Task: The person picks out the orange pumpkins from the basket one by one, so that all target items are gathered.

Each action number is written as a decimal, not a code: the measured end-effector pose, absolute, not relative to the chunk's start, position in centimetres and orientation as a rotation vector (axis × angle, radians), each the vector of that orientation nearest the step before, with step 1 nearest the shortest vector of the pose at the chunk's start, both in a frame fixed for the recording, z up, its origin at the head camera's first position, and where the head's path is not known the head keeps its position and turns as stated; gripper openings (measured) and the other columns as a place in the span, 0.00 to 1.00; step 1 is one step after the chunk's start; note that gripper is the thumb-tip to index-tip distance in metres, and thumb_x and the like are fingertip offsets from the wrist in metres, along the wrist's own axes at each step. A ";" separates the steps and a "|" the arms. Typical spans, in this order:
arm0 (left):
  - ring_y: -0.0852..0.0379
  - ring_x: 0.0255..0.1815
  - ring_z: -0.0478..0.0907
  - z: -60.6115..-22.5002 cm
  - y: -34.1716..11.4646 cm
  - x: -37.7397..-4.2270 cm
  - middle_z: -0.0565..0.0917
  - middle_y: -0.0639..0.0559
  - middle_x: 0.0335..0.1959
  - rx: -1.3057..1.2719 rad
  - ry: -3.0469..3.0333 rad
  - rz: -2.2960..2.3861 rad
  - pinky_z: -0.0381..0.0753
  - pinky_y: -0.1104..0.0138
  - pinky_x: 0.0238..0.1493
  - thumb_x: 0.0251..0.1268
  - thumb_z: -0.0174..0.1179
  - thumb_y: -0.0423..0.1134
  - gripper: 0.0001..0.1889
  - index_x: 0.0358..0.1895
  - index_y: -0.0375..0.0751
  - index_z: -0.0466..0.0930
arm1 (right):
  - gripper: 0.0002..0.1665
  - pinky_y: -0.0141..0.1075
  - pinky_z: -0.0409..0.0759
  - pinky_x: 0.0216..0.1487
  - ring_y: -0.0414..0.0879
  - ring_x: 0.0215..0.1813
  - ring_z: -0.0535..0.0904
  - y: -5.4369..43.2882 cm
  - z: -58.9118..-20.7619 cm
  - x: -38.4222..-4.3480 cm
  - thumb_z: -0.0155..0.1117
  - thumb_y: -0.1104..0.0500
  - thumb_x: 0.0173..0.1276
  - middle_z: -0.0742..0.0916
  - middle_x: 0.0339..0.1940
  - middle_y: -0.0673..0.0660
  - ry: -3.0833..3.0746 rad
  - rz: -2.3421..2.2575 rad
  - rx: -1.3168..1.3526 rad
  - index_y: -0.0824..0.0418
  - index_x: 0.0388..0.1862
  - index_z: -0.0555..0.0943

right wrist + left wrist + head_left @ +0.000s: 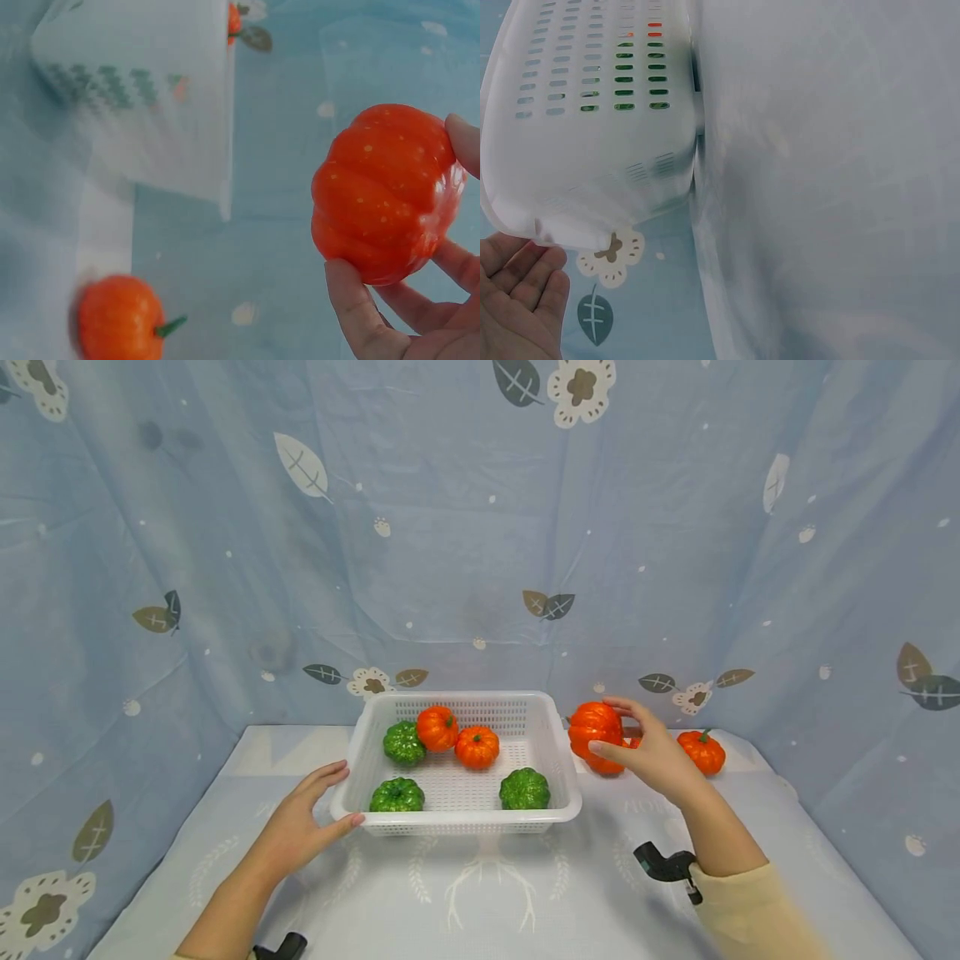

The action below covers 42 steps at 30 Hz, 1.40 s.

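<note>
My right hand [648, 752] holds a glossy orange-red toy pumpkin [595, 729] between thumb and fingers, just right of a white plastic basket [487, 817]. In the right wrist view the held pumpkin [386, 195] appears raised, with fingertips against its sides. My left hand [303, 822] rests at the basket's left rim near the front corner, fingers fairly straight. The left wrist view shows the left hand [521, 292] by the basket's rim [536, 231]. Inside the basket lie two orange pumpkins [477, 747] and three green ones [524, 789].
Another orange pumpkin [701, 752] stands on the table to the right of my right hand. More orange shows behind that hand, mostly hidden. A pale patterned cloth covers the table [480, 893]. Blue printed curtain [450, 527] hangs behind and on both sides.
</note>
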State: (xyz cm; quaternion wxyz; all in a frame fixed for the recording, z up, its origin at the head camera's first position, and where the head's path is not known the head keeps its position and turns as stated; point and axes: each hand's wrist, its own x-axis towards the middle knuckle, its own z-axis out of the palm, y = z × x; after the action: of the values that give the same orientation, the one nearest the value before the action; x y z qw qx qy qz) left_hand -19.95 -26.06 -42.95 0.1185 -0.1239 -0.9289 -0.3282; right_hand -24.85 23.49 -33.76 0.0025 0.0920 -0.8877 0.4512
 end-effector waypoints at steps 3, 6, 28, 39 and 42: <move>0.35 0.73 0.62 -42.9 -26.0 -19.9 0.67 0.46 0.74 -0.361 -2.717 -0.959 0.65 0.37 0.66 0.58 0.71 0.58 0.43 0.70 0.33 0.70 | 0.52 0.59 0.80 0.55 0.67 0.67 0.68 24.9 -34.3 -24.6 0.73 0.41 0.63 0.66 0.74 0.66 -2.795 1.385 0.242 0.57 0.77 0.59; 0.35 0.73 0.62 -42.9 -26.0 -19.9 0.67 0.46 0.74 -0.361 -2.717 -0.954 0.65 0.37 0.66 0.58 0.71 0.58 0.43 0.70 0.33 0.70 | 0.53 0.58 0.81 0.54 0.67 0.67 0.67 26.0 -35.1 -24.6 0.73 0.41 0.62 0.66 0.73 0.68 -2.802 1.355 0.200 0.60 0.76 0.57; 0.36 0.73 0.63 -42.7 -26.0 -20.0 0.67 0.46 0.74 -0.353 -2.728 -0.957 0.66 0.39 0.66 0.58 0.71 0.59 0.43 0.70 0.34 0.70 | 0.53 0.62 0.77 0.57 0.68 0.60 0.75 30.0 -41.1 -25.2 0.80 0.43 0.54 0.79 0.59 0.72 -3.046 1.055 0.249 0.69 0.68 0.65; 0.35 0.73 0.62 -42.9 -26.1 -20.0 0.66 0.46 0.75 -0.340 -2.739 -0.958 0.65 0.38 0.65 0.58 0.70 0.60 0.44 0.70 0.34 0.70 | 0.49 0.54 0.80 0.59 0.66 0.63 0.74 30.3 -43.6 -25.9 0.82 0.54 0.54 0.76 0.63 0.68 -3.008 1.243 0.347 0.70 0.66 0.64; 0.35 0.73 0.62 -42.9 -26.1 -20.0 0.66 0.46 0.75 -0.341 -2.740 -0.956 0.66 0.38 0.65 0.58 0.70 0.60 0.43 0.71 0.34 0.69 | 0.50 0.55 0.78 0.60 0.68 0.64 0.73 30.3 -43.8 -25.9 0.82 0.56 0.53 0.75 0.64 0.68 -3.024 1.267 0.336 0.70 0.67 0.64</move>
State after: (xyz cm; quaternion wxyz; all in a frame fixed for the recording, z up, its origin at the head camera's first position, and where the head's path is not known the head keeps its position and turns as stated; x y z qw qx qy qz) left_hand -19.96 -26.08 -42.88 0.1098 -0.1160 -0.9321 -0.3251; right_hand -25.87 30.31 -43.79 -0.0772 0.1018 -0.9148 0.3831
